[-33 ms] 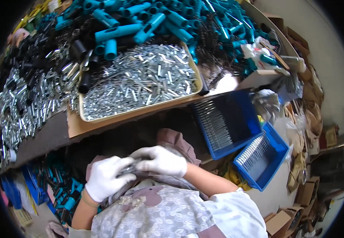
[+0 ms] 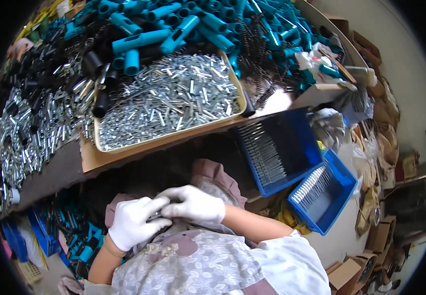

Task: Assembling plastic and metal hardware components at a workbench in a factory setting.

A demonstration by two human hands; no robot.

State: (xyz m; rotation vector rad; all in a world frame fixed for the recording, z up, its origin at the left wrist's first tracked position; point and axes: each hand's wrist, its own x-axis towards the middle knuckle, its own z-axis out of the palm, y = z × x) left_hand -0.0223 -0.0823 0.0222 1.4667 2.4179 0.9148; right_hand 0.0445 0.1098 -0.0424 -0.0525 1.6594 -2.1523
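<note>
Both my hands wear white gloves and meet in front of my lap. My left hand (image 2: 136, 222) is curled, with thumb and fingers closed round a small metal part (image 2: 155, 215). Against the same part press the fingers of my right hand (image 2: 193, 204). Only a grey sliver of it shows between the gloves, too little to tell its kind. Beyond the hands, on the bench, a cream tray (image 2: 173, 134) is heaped with short silver metal pieces (image 2: 173, 98).
Teal tubular housings (image 2: 141, 42) pile up behind the tray, with dark coil springs (image 2: 254, 54) to their right. Longer silver parts (image 2: 21, 142) lie at left. Two blue bins (image 2: 291, 184) (image 2: 338, 211) at right hold rows of metal rods. Cardboard boxes (image 2: 345, 275) stand lower right.
My right hand has shifted slightly left and its fingers have closed further over the metal part, so less of it shows. The bench scene has drifted slightly left in view.
</note>
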